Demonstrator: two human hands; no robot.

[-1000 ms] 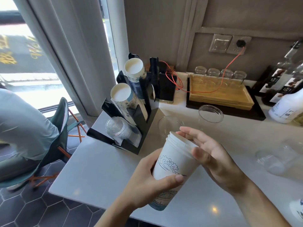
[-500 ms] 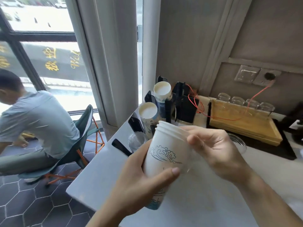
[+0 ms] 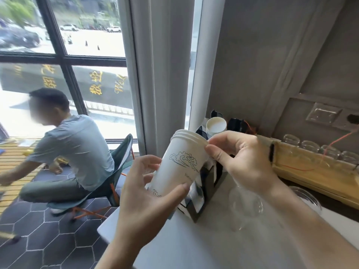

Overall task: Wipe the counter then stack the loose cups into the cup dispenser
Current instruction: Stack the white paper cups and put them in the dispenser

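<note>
A big window fills the far left, with a pale pillar beside it and a grey wall to the right. On the left, below the glass, a person in a light shirt sits turned away on a folding chair over dark hexagon floor tiles. The white counter runs from the near middle to the right. Along its far right side lies a wooden tray, and 4 glasses stand in a row behind it, with an orange cable trailing across them. Both hands are raised over the counter's left end, together holding a stack of white cups with a wave drawing, tilted with the rims up and away. The left hand wraps the lower body of the stack, thumb across the near side and fingers curled round the far side. The right hand pinches the top rim between thumb and fingertips. Just behind the stack stands the black dispenser, mostly hidden by it, and 1 more white cup pokes out of its far slot. On the counter under the right wrist rests a clear cup, and a clear lid lies near the tray.
</note>
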